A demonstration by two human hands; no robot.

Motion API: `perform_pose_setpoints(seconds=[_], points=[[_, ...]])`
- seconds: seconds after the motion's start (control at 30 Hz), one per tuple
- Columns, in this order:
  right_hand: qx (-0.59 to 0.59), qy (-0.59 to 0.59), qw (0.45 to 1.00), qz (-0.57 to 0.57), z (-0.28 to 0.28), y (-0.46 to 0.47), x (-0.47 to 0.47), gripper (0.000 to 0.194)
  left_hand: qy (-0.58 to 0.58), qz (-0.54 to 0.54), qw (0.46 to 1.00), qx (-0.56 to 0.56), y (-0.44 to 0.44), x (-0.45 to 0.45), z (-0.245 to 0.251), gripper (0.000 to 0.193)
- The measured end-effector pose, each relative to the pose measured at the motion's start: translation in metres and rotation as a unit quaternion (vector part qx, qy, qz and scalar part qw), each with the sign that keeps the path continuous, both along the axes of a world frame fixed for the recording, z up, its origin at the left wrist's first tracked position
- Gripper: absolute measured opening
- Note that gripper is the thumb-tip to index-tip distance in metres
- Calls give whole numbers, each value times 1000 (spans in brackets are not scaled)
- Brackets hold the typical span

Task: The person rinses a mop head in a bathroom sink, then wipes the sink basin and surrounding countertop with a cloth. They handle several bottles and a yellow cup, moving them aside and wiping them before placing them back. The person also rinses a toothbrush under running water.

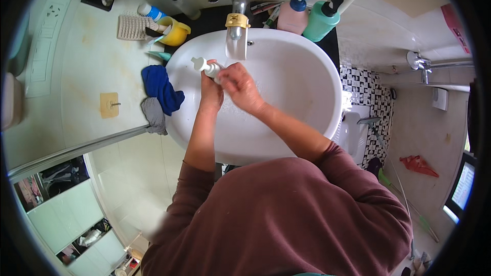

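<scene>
Over the left part of a white washbasin (291,84), my left hand (212,91) holds a white pump bottle (210,69) with its pump head pointing to the upper left. My right hand (241,86) is at the bottle's right side, fingers curled and slightly blurred; whether it grips the bottle is hard to tell. The bottle's lower part is hidden by my hands. Just above my right hand is the chrome faucet (238,2), which has a yellow band and a clear spout extension (236,48). Water or wet spots show in the basin beneath my hands.
Pink (292,18) and green (321,22) pump bottles stand behind the basin at the right. A yellow cup (176,32), a hairbrush (132,27) and a clear bottle (186,5) are at the back left. Blue (161,88) and grey (154,115) cloths lie at the basin's left rim.
</scene>
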State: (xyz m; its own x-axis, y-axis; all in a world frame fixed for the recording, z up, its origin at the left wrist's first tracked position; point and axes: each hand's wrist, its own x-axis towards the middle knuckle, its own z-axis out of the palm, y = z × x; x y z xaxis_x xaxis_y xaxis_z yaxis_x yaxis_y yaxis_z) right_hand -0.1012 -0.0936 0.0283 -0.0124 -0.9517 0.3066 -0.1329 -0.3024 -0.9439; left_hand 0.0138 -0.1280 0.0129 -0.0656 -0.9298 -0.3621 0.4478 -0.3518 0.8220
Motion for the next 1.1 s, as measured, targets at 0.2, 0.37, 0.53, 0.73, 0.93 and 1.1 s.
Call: perform_pose_setpoints(seconds=[0.2,0.37,0.53,0.73,0.93,1.1], points=[[74,62,988,-118,-66,4,-6,11,129,67,987,-67,-3,16,-12,73],[180,78,963,-185,-102,-4,-29,17,160,82,983,-41,-5,25,-7,69],[170,-1,977,-130,-70,-6,-37,15,95,37,992,-78,14,23,6,68],[49,60,997,-14,-52,-3,-9,18,154,-26,980,-125,15,14,-8,72],[523,-225,819,77,-51,2,-43,31,90,13,987,-136,19,26,31,73],[517,-528,674,18,-61,-2,-25,37,-83,-11,975,-207,23,10,43,66]])
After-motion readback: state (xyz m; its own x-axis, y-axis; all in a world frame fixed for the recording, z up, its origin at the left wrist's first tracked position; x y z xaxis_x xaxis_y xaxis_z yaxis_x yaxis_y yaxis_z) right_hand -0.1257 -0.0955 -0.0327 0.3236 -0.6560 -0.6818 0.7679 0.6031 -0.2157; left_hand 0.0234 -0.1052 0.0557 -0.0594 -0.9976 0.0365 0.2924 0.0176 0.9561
